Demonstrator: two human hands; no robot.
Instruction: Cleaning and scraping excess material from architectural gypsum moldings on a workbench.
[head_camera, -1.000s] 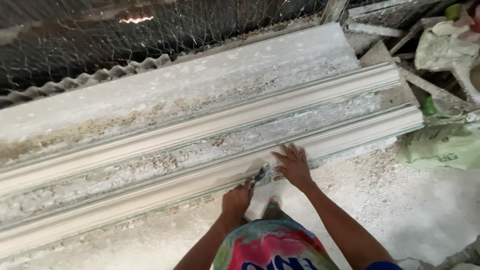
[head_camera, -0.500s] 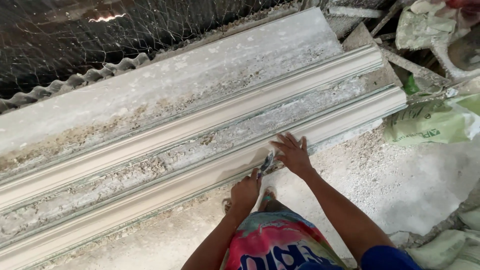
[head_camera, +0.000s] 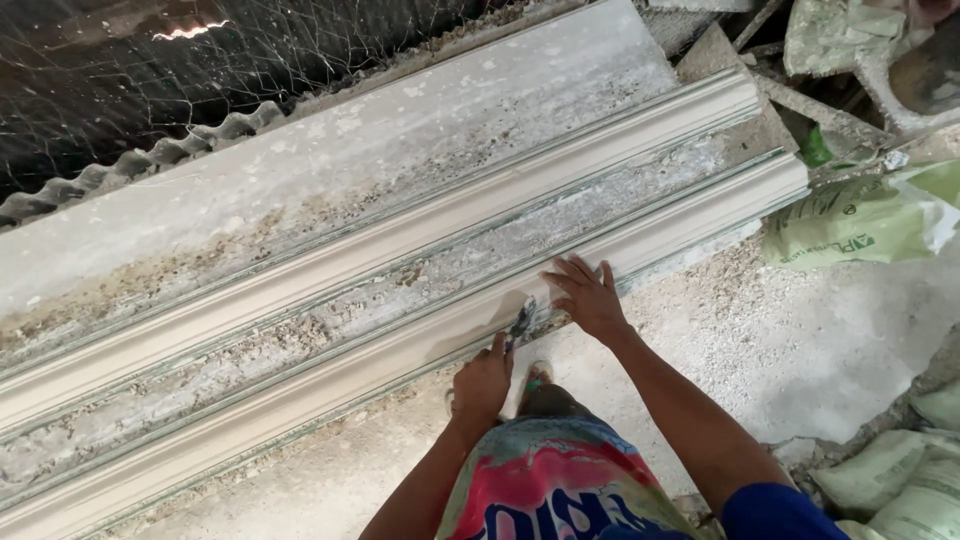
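Left hand (head_camera: 483, 383) closed around the handle of a small scraping tool (head_camera: 522, 320), blade laid against the lower edge of the near plaster moulding (head_camera: 400, 345), probably to clean or trim that edge. Right hand (head_camera: 590, 298) flat on the same moulding just beside the blade, fingers spread wide and holding nothing, pressing down (most likely to steady the piece). Moulding resting along the front of a long, dusty casting table (head_camera: 330, 190), with a second moulding (head_camera: 380, 245) parallel behind it and a rough strip between. Right end of the near moulding reaching the table corner, close to a green sack (head_camera: 860, 225). Wire mesh (head_camera: 200, 70) behind the table. Open concrete floor (head_camera: 780, 340) at the right, more sacks (head_camera: 890, 470) lower right, so room for sideways stepping mostly along the front edge.
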